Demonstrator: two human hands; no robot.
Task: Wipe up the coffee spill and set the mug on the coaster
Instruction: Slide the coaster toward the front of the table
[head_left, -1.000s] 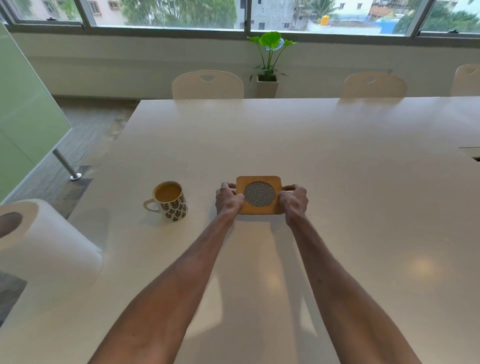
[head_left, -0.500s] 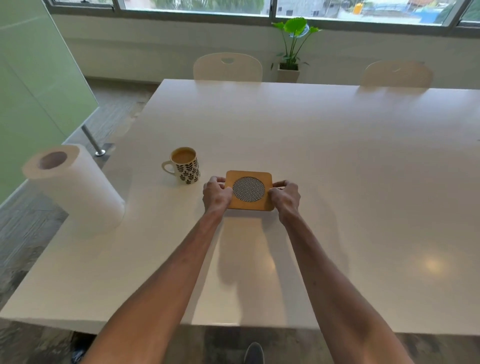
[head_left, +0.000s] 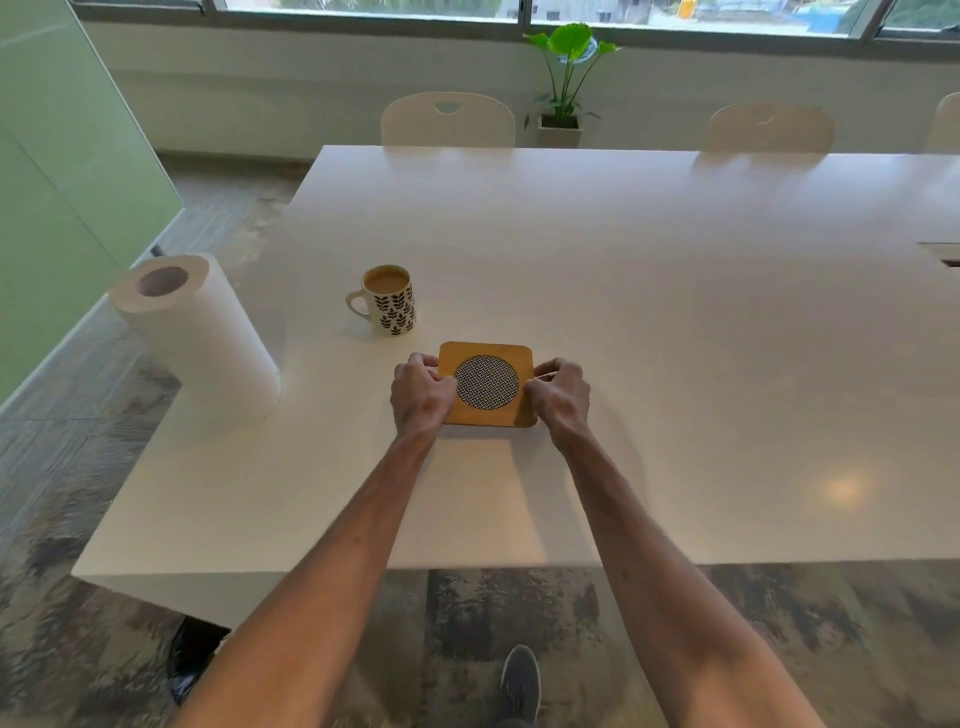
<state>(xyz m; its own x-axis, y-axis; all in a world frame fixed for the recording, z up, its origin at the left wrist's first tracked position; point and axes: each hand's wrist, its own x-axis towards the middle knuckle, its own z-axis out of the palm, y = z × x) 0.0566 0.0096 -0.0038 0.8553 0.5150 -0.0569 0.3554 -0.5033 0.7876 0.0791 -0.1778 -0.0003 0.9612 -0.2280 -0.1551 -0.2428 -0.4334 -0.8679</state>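
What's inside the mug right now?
The mug holds light brown coffee, filled nearly to the rim. The liquid hides the bottom, so anything beneath the surface cannot be seen.

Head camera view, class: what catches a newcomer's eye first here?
Two bare arms reach to mid-table, where the left hand and right hand grip the sides of a wooden coaster. A leaf-patterned mug of coffee stands just behind and left. A paper towel roll stands near the table's left edge.
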